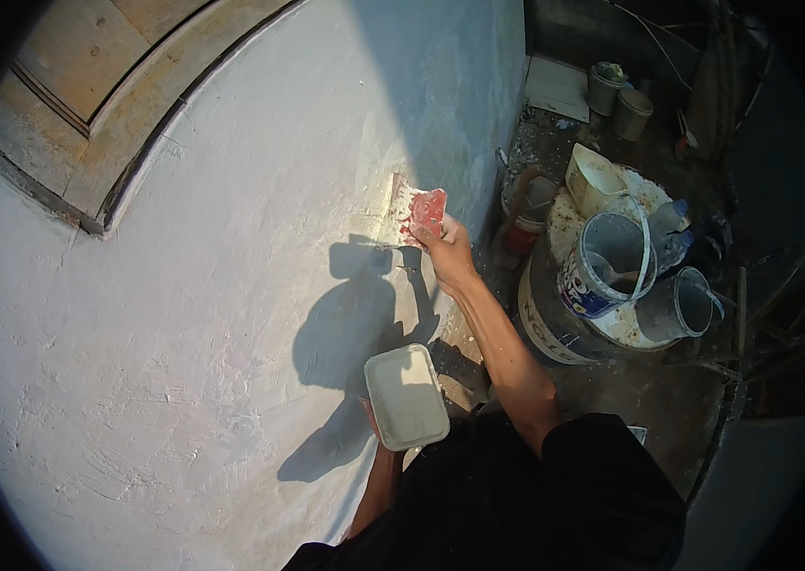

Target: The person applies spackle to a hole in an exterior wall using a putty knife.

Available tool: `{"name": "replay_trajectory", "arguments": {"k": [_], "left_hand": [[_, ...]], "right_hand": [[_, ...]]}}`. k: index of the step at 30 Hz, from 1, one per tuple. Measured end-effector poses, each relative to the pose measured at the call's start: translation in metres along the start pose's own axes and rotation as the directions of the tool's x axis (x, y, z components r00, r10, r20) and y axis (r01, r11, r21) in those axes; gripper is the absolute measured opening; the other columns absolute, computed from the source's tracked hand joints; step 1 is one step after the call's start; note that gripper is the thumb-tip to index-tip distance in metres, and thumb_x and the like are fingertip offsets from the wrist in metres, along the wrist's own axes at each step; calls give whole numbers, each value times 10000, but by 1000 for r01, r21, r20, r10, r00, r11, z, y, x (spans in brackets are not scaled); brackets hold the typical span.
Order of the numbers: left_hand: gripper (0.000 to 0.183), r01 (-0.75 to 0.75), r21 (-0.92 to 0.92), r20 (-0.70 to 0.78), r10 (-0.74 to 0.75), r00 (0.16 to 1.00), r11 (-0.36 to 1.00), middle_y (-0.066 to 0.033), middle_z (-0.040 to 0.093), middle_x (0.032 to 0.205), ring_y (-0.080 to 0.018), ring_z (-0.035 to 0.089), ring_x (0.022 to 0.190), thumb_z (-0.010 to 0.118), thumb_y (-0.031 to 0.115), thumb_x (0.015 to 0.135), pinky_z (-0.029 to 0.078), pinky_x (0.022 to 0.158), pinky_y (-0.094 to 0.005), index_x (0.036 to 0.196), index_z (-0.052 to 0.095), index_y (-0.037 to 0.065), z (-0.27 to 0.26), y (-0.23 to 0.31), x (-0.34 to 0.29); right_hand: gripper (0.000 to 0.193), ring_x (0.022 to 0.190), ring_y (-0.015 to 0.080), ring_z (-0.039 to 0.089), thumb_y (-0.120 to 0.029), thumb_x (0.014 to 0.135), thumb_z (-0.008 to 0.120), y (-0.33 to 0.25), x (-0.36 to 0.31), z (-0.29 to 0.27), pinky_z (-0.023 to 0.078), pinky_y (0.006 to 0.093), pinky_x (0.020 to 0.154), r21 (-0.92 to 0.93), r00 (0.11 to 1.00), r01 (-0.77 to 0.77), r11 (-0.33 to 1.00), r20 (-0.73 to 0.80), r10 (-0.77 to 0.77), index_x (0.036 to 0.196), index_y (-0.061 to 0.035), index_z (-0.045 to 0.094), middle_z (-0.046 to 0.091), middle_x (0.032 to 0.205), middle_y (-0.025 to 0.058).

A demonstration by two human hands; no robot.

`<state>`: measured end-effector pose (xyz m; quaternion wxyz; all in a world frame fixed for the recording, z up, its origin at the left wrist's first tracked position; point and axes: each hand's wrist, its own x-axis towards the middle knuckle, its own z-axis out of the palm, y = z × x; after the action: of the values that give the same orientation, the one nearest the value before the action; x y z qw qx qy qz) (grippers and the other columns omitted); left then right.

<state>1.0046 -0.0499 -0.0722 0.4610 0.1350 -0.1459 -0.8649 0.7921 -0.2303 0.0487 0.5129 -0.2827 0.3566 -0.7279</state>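
Observation:
My right hand (452, 255) is closed on a red plastic putty scraper (427, 211), its paint worn and coated with pale putty. The scraper's whitish edge rests against the pale wall (231, 314), beside a damp, cream-coloured patch. Lower down, my left hand (371, 417) supports a rectangular white tub (406, 398) from beneath and the side. Smooth pale material covers the inside of the tub, partly in shadow. Most of the left hand's fingers are hidden behind it.
At the upper left is a wooden frame (127, 124) set in the wall. To my right stands a large drum (555, 328) bearing a handled bucket (612, 257), a smaller pail (693, 303) and a cream container (595, 181). Two pots (632, 114) sit farther back.

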Motion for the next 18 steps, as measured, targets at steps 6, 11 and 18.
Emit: {"name": "replay_trajectory", "arguments": {"k": [6,11,18], "left_hand": [[967,17,3,36,-17,999,1000,-255,271,1431,-432,423,1207,435,770,744,433,918,-561,1447,224,141,-1,6,-3],[969,26,9,63,-27,998,1000,-260,268,1430,-433,421,1208,439,769,743,432,918,-561,1447,224,141,-2,5,-4],[994,8,35,2,-8,1000,999,-301,251,1419,-443,395,1226,466,767,727,414,936,-571,1451,212,135,6,8,-4]], "right_hand": [[279,905,143,607,60,874,506,-5,-6,6,489,264,828,-21,999,29,999,34,-28,1150,63,544,630,1044,106],[246,878,127,594,56,873,515,-10,-12,16,478,256,805,-4,999,37,999,23,-37,1113,65,566,633,1019,92],[221,857,111,577,66,861,517,-14,-18,24,459,246,777,-63,997,73,995,1,-73,1070,65,587,637,988,82]]}}
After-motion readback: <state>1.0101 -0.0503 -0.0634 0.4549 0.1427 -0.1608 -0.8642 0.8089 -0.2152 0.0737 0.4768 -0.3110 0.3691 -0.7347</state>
